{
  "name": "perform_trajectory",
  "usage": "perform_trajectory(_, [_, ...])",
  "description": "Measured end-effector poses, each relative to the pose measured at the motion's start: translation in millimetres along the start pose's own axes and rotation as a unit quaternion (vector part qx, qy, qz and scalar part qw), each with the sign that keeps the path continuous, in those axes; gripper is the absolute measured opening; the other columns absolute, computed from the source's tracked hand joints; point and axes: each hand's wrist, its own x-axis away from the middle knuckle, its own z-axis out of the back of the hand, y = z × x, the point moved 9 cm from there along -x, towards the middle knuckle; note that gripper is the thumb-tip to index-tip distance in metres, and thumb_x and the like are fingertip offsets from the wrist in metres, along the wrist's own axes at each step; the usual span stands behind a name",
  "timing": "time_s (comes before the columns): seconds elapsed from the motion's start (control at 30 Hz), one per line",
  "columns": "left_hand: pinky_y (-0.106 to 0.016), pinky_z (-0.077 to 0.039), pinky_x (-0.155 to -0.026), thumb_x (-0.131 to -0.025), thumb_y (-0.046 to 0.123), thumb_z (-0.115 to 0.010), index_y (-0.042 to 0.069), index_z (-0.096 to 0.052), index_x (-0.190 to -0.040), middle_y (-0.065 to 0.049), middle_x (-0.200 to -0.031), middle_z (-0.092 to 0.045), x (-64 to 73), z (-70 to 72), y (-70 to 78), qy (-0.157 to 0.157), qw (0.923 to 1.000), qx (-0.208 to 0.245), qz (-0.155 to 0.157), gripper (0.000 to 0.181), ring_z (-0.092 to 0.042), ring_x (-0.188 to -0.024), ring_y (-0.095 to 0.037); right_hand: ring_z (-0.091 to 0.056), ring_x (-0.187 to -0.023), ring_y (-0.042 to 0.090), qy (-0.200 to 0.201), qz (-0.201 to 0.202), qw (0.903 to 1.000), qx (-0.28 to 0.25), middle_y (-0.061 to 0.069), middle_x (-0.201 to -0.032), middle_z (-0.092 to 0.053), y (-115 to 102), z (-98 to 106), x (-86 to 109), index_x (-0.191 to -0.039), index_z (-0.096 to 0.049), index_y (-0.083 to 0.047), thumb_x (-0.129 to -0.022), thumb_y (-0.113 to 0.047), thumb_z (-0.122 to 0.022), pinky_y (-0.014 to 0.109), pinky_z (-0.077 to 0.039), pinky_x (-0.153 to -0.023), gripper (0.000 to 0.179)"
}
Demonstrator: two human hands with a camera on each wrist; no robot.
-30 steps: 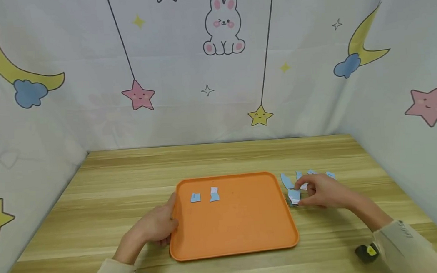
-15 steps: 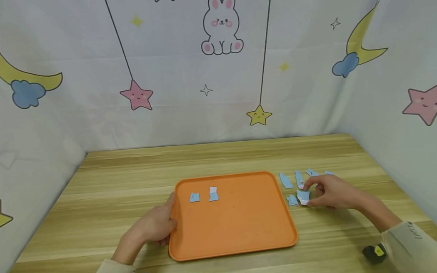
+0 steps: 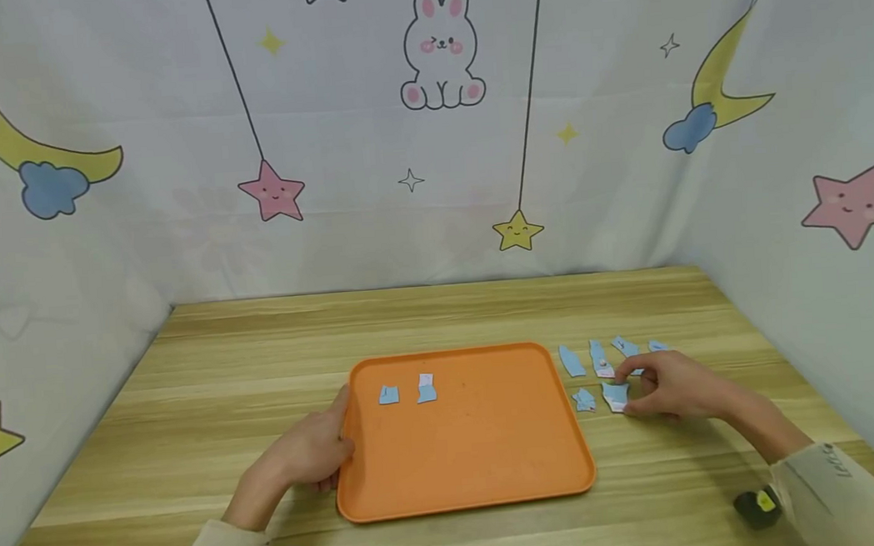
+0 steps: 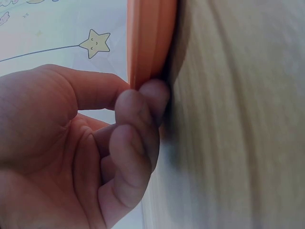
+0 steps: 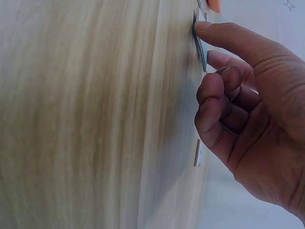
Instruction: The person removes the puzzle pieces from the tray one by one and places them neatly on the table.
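Note:
My left hand grips the left rim of an orange tray, thumb over the edge and fingers curled below, as the left wrist view also shows. Two light-blue paper pieces lie in the tray: a small one and a blue-and-white one. To the tray's right, my right hand holds a blue-and-white paper piece by its edges between thumb and index finger, close over the table. In the right wrist view, the thumb presses at this thin piece while the other fingers curl in.
Several more blue pieces lie right of the tray: a long one, a striped one, one farther right and a jagged one. Another shows partly behind my right hand. A patterned curtain borders the wooden table.
My right hand has moved right with the blue-and-white piece, away from the tray edge, uncovering the jagged piece. The left hand keeps its grip on the tray.

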Motion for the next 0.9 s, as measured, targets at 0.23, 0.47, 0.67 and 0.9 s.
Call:
perform_trajectory(0.23, [-0.031, -0.049, -0.044, -0.099, 0.002, -0.051, -0.007, -0.004, -0.167, -0.008, -0.058, -0.064, 0.2, 0.0, 1.1, -0.001, 1.0000, -0.001, -0.004, 0.083, -0.057, -0.043, -0.017, -0.049, -0.040, 0.007, -0.002, -0.004, 1.0000, -0.002, -0.009, -0.058, -0.047, 0, 0, 0.6, -0.115, -0.072, -0.011, -0.089, -0.026, -0.085, 0.027, -0.048, -0.056, 0.033])
perform_trajectory(0.47, [-0.030, -0.048, -0.044, -0.100, 0.002, -0.051, -0.005, -0.004, -0.168, -0.008, -0.058, -0.064, 1.3, -0.1, -0.3, 0.000, 1.0000, 0.002, 0.005, 0.083, -0.057, -0.042, -0.016, -0.052, -0.042, 0.011, -0.009, -0.026, 0.9996, 0.006, -0.006, -0.060, -0.048, 3, 0, 0.5, -0.118, -0.072, -0.012, -0.089, -0.028, -0.085, 0.027, -0.048, -0.055, 0.036])
perform_trajectory(0.67, [-0.031, -0.049, -0.044, -0.100, 0.002, -0.051, -0.006, -0.005, -0.167, -0.008, -0.058, -0.064, 1.4, 0.1, 0.6, -0.002, 1.0000, 0.002, 0.000, 0.083, -0.057, -0.043, -0.017, -0.051, -0.042, 0.010, -0.003, -0.026, 0.9997, 0.003, -0.005, -0.061, -0.049, -2, 2, 0.7, -0.118, -0.073, -0.010, -0.088, -0.028, -0.085, 0.028, -0.048, -0.053, 0.037])
perform_trajectory(0.9, [-0.030, -0.049, -0.044, -0.100, 0.002, -0.051, -0.005, -0.004, -0.168, -0.008, -0.058, -0.064, 0.3, 0.3, 0.4, -0.003, 1.0000, 0.002, -0.001, 0.083, -0.057, -0.042, -0.016, -0.043, -0.043, 0.006, 0.011, -0.011, 0.9999, 0.005, -0.007, -0.061, -0.047, -14, 9, -2.1, -0.120, -0.074, -0.007, -0.087, -0.026, -0.086, 0.028, -0.047, -0.052, 0.040])
